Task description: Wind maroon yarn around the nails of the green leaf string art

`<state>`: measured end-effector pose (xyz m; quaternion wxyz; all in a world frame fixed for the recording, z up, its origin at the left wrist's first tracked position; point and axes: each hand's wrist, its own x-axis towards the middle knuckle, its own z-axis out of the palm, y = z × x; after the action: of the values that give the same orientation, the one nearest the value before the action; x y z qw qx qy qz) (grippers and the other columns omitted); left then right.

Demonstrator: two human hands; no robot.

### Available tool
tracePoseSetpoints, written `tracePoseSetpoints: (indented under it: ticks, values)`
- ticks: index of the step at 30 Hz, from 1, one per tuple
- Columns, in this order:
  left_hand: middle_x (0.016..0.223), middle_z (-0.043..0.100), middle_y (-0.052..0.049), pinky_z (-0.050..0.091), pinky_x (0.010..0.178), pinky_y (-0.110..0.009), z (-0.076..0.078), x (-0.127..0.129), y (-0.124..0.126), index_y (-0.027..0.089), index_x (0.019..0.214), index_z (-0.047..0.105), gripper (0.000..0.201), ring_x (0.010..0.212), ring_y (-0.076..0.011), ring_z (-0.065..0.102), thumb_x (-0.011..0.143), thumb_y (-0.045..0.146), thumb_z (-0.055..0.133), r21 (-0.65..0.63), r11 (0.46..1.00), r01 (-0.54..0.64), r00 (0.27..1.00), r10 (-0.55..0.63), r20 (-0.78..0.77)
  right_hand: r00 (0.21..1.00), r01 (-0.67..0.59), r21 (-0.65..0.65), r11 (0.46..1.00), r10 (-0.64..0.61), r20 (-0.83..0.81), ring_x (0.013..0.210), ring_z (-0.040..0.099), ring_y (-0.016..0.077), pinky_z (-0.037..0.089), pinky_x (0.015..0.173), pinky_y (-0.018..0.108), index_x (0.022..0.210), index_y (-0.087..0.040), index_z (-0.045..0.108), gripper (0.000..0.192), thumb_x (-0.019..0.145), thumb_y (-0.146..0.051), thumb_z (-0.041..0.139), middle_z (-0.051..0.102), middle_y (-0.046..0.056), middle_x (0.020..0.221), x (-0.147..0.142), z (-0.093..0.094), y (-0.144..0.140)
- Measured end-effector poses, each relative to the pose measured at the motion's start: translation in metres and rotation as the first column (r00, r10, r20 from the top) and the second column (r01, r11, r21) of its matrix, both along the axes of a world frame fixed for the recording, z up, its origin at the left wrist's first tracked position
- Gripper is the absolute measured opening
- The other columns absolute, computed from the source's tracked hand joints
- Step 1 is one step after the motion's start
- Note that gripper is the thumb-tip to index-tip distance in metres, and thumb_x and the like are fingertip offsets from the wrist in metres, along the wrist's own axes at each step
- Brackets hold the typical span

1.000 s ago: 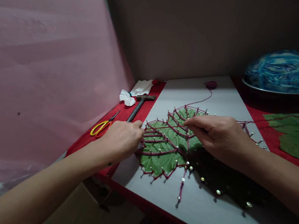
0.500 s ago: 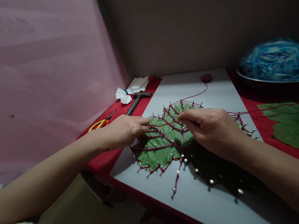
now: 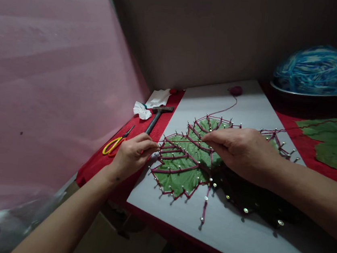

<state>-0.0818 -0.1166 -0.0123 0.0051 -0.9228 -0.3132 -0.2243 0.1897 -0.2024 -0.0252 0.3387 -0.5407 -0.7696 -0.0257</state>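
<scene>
A green leaf (image 3: 181,172) lies on a white board (image 3: 249,107), ringed by nails with dark red yarn (image 3: 178,170) strung along its veins and edge. My right hand (image 3: 241,151) rests over the leaf's middle, fingertips pinching the yarn at a nail. My left hand (image 3: 133,153) sits at the board's left edge, fingers closed on a strand of the yarn that runs towards my right hand. A small ball of the red yarn (image 3: 236,90) lies at the board's far end.
A hammer (image 3: 157,117), yellow-handled scissors (image 3: 114,144) and a crumpled white cloth (image 3: 151,104) lie on the red cover left of the board. A bowl of blue yarn (image 3: 317,74) and more green leaves (image 3: 333,145) are at the right. A pink sheet (image 3: 46,80) hangs at left.
My left hand has drawn back from the leaf's edge to the board's left rim, pulling a yarn strand taut. My right hand has stayed on the leaf's middle.
</scene>
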Motion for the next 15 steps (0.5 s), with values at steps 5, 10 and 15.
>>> tracePoseSetpoints:
  ticks: [5,10,15]
  values:
    - [0.088,0.063,-0.005,0.047,0.072,-0.022,-0.011,-0.009,-0.005,0.016,0.085,0.066,0.017,0.078,-0.0109,0.060,0.089,0.022,0.051,-0.077,0.997,-0.028,1.000,0.029,0.010,0.999,-0.024,0.006,1.000,0.024,0.046,0.065,0.061,0.0153,0.042,0.058,0.027,0.083,-0.023,0.070,0.029,0.089,-0.027,0.042,0.067,0.003,0.068,-0.001,-0.003,-0.001]
    - [0.073,0.059,0.000,0.043,0.066,-0.022,-0.004,-0.005,0.003,0.016,0.071,0.060,0.018,0.068,-0.0100,0.054,0.084,0.024,0.053,-0.385,0.921,-0.055,0.998,0.054,-0.014,0.994,-0.015,0.001,1.000,0.015,0.108,0.067,0.061,0.0170,0.043,0.060,0.029,0.083,-0.025,0.071,0.027,0.086,-0.022,0.044,0.067,0.003,0.069,-0.004,-0.006,-0.002]
    - [0.056,0.040,0.005,0.029,0.052,-0.021,-0.002,0.000,0.009,0.016,0.055,0.045,0.024,0.056,-0.0081,0.038,0.075,0.026,0.054,-0.566,0.801,-0.193,0.980,0.184,-0.074,0.973,-0.006,-0.021,1.000,0.010,0.230,0.079,0.060,0.0230,0.045,0.069,0.038,0.094,-0.022,0.071,0.029,0.085,-0.019,0.044,0.068,0.008,0.081,0.003,-0.005,0.001]
